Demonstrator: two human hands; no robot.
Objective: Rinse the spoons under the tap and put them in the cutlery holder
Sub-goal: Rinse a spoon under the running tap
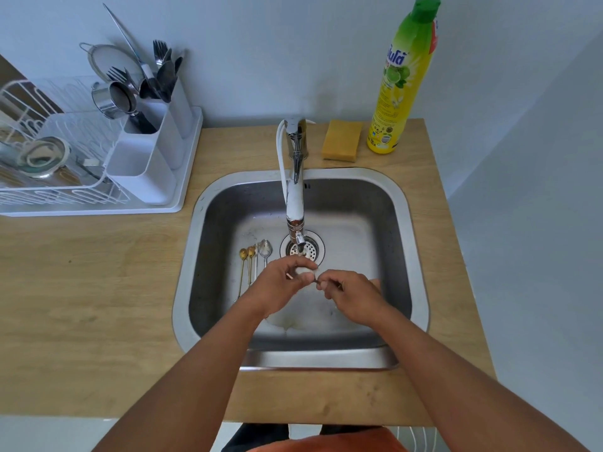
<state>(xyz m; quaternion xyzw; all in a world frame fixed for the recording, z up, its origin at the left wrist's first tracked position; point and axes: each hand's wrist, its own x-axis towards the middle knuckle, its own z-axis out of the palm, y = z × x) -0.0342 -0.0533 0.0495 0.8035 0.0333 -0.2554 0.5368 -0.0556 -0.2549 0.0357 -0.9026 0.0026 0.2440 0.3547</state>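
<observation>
Both hands are over the steel sink [404, 203], just below the tap [295, 203], which runs a thin stream of water. My left hand [280, 282] closes around the bowl of a spoon [305, 271] under the stream. My right hand [350, 295] pinches the same spoon's thin handle. Several more spoons [253, 261], two gold and the others silver, lie side by side on the sink floor left of the drain [310, 247]. The white cutlery holder [146, 158] stands at the back left, its rear compartments full of forks, spoons and knives.
A white wire dish rack [42, 164] with a glass lid and a metal cup adjoins the holder. A yellow sponge [342, 140] and a tall yellow dish-soap bottle [399, 83] stand behind the sink on the wooden counter [98, 288].
</observation>
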